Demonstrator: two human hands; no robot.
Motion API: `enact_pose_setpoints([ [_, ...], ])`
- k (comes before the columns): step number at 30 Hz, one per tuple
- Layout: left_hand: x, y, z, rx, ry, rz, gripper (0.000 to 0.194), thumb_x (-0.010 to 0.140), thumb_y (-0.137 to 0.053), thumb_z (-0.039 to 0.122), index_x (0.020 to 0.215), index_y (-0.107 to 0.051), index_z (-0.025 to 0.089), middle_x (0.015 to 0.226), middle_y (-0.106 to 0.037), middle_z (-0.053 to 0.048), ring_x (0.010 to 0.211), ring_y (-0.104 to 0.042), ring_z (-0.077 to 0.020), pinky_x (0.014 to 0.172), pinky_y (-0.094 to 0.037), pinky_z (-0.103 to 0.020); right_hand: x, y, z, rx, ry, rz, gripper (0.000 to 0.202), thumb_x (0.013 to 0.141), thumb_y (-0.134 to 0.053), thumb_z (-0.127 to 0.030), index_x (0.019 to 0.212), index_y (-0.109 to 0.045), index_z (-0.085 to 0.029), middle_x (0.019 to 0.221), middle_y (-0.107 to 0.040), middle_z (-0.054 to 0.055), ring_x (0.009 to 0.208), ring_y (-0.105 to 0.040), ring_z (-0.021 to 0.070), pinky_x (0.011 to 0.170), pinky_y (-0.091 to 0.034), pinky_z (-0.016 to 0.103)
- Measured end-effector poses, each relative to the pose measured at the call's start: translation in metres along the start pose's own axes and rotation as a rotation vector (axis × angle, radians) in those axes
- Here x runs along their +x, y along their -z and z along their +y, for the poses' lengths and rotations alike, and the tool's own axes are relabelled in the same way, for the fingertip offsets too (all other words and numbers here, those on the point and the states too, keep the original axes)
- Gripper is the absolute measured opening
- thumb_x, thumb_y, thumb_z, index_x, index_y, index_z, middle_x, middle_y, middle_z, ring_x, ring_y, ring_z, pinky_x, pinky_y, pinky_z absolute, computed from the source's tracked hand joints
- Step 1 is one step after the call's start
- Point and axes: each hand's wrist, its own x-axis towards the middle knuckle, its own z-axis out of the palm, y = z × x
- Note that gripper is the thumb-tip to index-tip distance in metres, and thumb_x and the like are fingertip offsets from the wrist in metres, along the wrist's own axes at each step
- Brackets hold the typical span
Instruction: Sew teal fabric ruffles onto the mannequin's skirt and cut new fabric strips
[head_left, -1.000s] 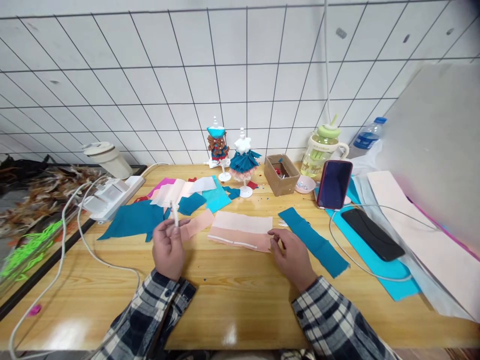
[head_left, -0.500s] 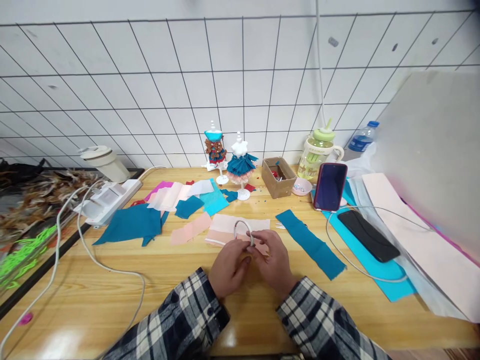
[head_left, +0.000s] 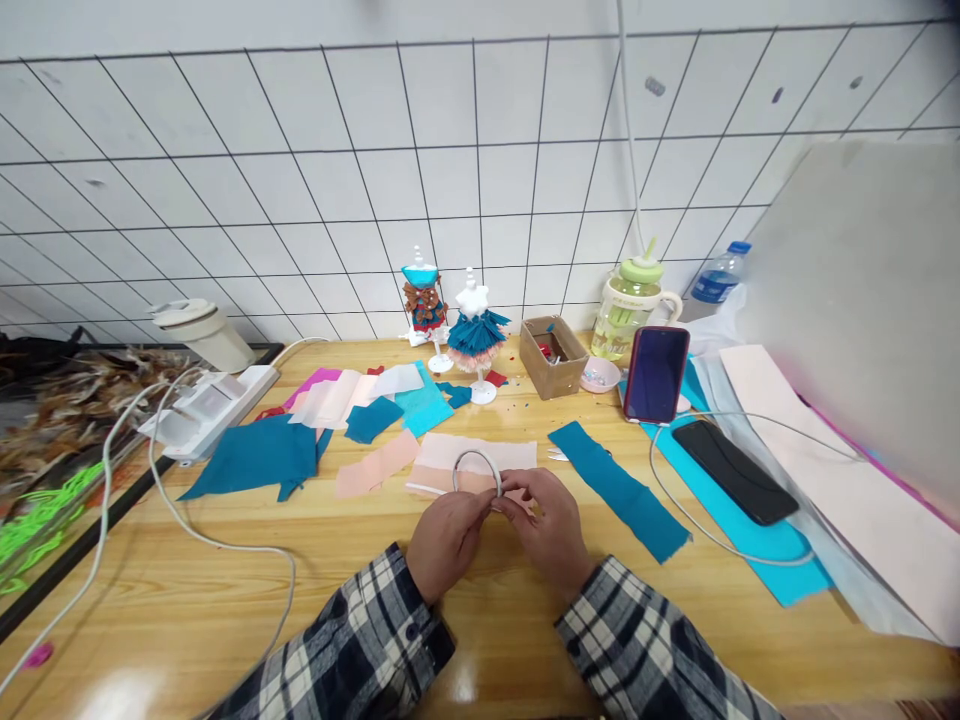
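Note:
A thin white ring, which looks like a roll of narrow tape [head_left: 478, 455], stands upright between my hands. My left hand [head_left: 444, 540] is closed on its lower edge, with thumb and fingers pressed together. On its right side, my right hand [head_left: 551, 520] pinches the same roll between thumb and fingertips. Just behind and beneath the hands lies a pale peach cloth piece [head_left: 517, 453] with a white strip along its lower left edge. A smaller peach strip [head_left: 375, 466] lies to the left, and a long teal cloth strip [head_left: 622, 490] to the right.
Teal scraps [head_left: 255, 457] and a white power strip [head_left: 217, 415] lie left. Two small dress forms [head_left: 477, 335] stand behind, beside a cardboard box [head_left: 555, 375]. On the right are a propped phone [head_left: 656, 375], a black case [head_left: 735, 472] and a white cable [head_left: 720, 545].
The roll has turned to face me more and shifted slightly left. My left hand has moved a little left with it, while the right hand keeps its pinch.

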Motion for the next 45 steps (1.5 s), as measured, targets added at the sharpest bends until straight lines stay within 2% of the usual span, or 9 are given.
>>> enact_pose_setpoints([
  [9,0.000,0.001,0.002,0.006,0.075,0.019,0.025,0.095,-0.039,0.021,0.107,-0.061,0.018,0.092,-0.071,-0.008,0.083,-0.066,-0.0188,0.074,-0.051,-0.031,-0.001,-0.002,0.001,0.011,0.045,-0.029,0.011,0.087,-0.058,-0.030,0.078,-0.058,-0.023,0.094,-0.070,0.004,0.087,-0.062,0.0191,0.076,-0.049,0.033],
  [15,-0.001,0.003,0.004,0.037,0.109,0.034,0.025,0.095,-0.039,0.025,0.102,-0.061,0.017,0.090,-0.071,-0.008,0.081,-0.066,-0.0198,0.073,-0.051,-0.032,-0.003,-0.002,0.000,0.001,0.084,0.071,0.029,0.088,-0.058,-0.031,0.115,-0.058,-0.024,0.116,-0.065,0.008,0.100,-0.061,0.0207,0.078,-0.052,0.035],
  [20,0.001,0.007,0.002,0.027,0.123,-0.024,0.027,0.096,-0.037,0.026,0.106,-0.060,0.017,0.090,-0.070,-0.008,0.083,-0.064,-0.0207,0.073,-0.048,-0.034,0.001,0.005,-0.002,-0.007,0.084,0.103,0.010,0.088,-0.058,-0.027,0.085,-0.067,-0.025,0.104,-0.068,0.004,0.099,-0.061,0.0198,0.090,-0.048,0.038],
  [26,-0.001,0.016,0.003,0.056,0.138,-0.008,0.028,0.094,-0.035,0.027,0.094,-0.061,0.017,0.083,-0.065,-0.008,0.080,-0.057,-0.0226,0.074,-0.042,-0.037,0.000,0.004,-0.002,-0.002,0.048,0.091,0.012,0.088,-0.057,-0.027,0.081,-0.066,-0.023,0.092,-0.064,0.005,0.091,-0.059,0.0198,0.083,-0.048,0.036],
  [30,0.000,0.018,0.001,-0.007,0.259,0.066,0.030,0.094,-0.035,0.031,0.085,-0.061,0.018,0.077,-0.062,-0.006,0.077,-0.055,-0.0219,0.073,-0.041,-0.036,-0.008,0.000,-0.009,0.009,0.217,0.039,0.012,0.089,-0.050,-0.019,0.086,-0.061,-0.022,0.092,-0.061,0.006,0.089,-0.058,0.0193,0.080,-0.048,0.035],
  [32,0.000,0.024,-0.011,-0.116,0.397,0.191,0.032,0.094,-0.035,0.033,0.080,-0.059,0.018,0.075,-0.062,-0.004,0.074,-0.056,-0.0195,0.069,-0.042,-0.032,-0.009,0.003,-0.011,0.028,0.236,0.144,0.011,0.088,-0.048,-0.017,0.087,-0.058,-0.021,0.092,-0.059,0.006,0.090,-0.057,0.0195,0.080,-0.047,0.035],
  [36,-0.010,0.053,-0.063,0.005,0.631,0.596,0.033,0.093,-0.036,0.036,0.086,-0.061,0.017,0.076,-0.063,-0.004,0.072,-0.057,-0.0196,0.067,-0.044,-0.031,-0.001,0.016,-0.004,0.100,-0.017,0.248,0.009,0.087,-0.054,-0.025,0.079,-0.057,-0.020,0.087,-0.057,0.005,0.080,-0.055,0.0174,0.070,-0.046,0.030],
  [42,-0.029,0.084,-0.125,0.368,0.603,0.207,0.035,0.076,-0.051,0.022,0.108,-0.064,0.018,0.095,-0.070,-0.007,0.095,-0.061,-0.0272,0.090,-0.041,-0.040,0.003,0.026,0.019,0.299,-0.503,0.026,0.019,0.079,-0.063,-0.037,0.078,-0.062,-0.018,0.067,-0.048,-0.002,0.053,-0.037,0.0097,0.050,-0.032,0.024],
  [45,-0.020,0.076,-0.108,0.389,0.528,0.315,0.025,0.078,-0.054,0.027,0.098,-0.066,0.017,0.104,-0.067,-0.009,0.106,-0.056,-0.0296,0.097,-0.036,-0.044,-0.005,0.025,0.025,0.484,-0.709,-0.051,0.028,0.078,-0.063,-0.045,0.084,-0.062,-0.018,0.054,-0.037,-0.007,0.046,-0.027,0.0079,0.044,-0.020,0.022],
])
